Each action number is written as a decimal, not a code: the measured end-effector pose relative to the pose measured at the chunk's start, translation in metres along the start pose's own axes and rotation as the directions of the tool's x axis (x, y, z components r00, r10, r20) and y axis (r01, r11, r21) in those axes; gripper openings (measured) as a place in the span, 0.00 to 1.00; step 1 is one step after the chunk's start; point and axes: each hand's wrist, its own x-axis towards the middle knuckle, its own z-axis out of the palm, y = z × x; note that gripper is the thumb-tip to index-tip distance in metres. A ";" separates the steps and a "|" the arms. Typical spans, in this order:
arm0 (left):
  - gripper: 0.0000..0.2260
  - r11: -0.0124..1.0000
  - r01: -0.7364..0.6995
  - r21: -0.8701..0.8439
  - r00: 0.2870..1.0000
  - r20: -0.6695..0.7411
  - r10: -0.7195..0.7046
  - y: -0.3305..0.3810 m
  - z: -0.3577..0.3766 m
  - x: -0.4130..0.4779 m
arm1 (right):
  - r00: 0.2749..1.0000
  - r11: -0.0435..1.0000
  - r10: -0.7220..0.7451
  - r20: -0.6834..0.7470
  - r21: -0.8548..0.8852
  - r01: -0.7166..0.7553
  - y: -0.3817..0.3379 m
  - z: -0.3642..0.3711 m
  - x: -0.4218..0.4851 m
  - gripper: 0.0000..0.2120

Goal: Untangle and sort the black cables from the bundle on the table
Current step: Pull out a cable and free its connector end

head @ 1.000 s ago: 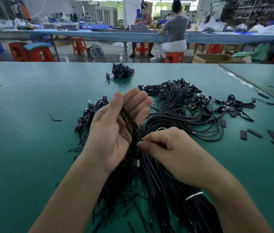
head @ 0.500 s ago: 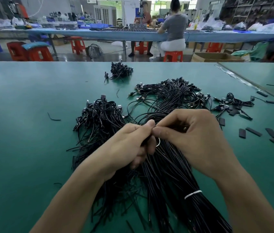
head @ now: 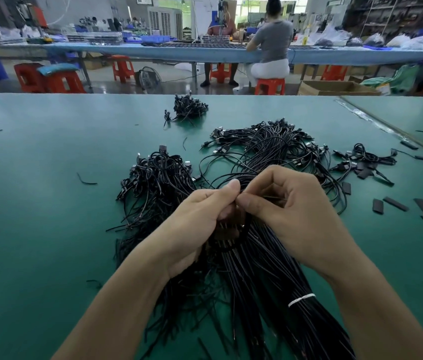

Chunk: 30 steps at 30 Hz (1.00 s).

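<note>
Snagging looms: left hand (head: 200, 224) and right hand (head: 296, 216), both curled and pinching strands mid-way along the black cable bundle (head: 259, 271) on the desk (head: 36, 229), could tighten hidden loops if pulled hard.

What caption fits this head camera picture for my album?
Left hand and right hand pinch black cables above a green table.

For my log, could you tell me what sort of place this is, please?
Probably a cable assembly workshop: black cables heaped on a green table, a worker on an orange stool at a blue bench.
</note>
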 end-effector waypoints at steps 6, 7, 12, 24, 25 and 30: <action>0.26 0.964 0.137 -0.229 0.990 0.062 -0.126 0.001 0.010 0.001 | 0.982 0.995 -0.081 -0.171 -0.068 0.070 -0.005 0.014 -0.002 0.07; 0.26 0.968 0.138 -0.208 0.990 0.035 -0.134 -0.001 0.011 0.001 | 0.979 0.995 -0.081 -0.185 -0.067 0.070 -0.005 0.015 -0.002 0.07; 0.29 0.982 0.150 -0.116 0.981 -0.107 -0.162 -0.005 0.012 0.003 | 0.977 0.997 -0.071 -0.202 0.016 0.076 -0.002 0.019 -0.003 0.07; 0.25 0.953 -0.120 0.277 0.834 -0.492 0.248 0.000 -0.031 0.008 | 0.984 0.962 0.169 0.057 -0.226 -0.152 0.012 0.024 -0.002 0.13; 0.26 0.947 -0.127 0.295 0.811 -0.519 0.271 0.000 -0.034 0.009 | 0.971 0.930 0.215 0.109 -0.325 -0.169 0.014 0.027 -0.005 0.11; 0.27 0.937 -0.101 0.335 0.755 -0.588 0.291 -0.005 -0.033 0.013 | 0.953 0.838 0.221 0.210 -0.540 -0.075 0.019 0.057 -0.017 0.05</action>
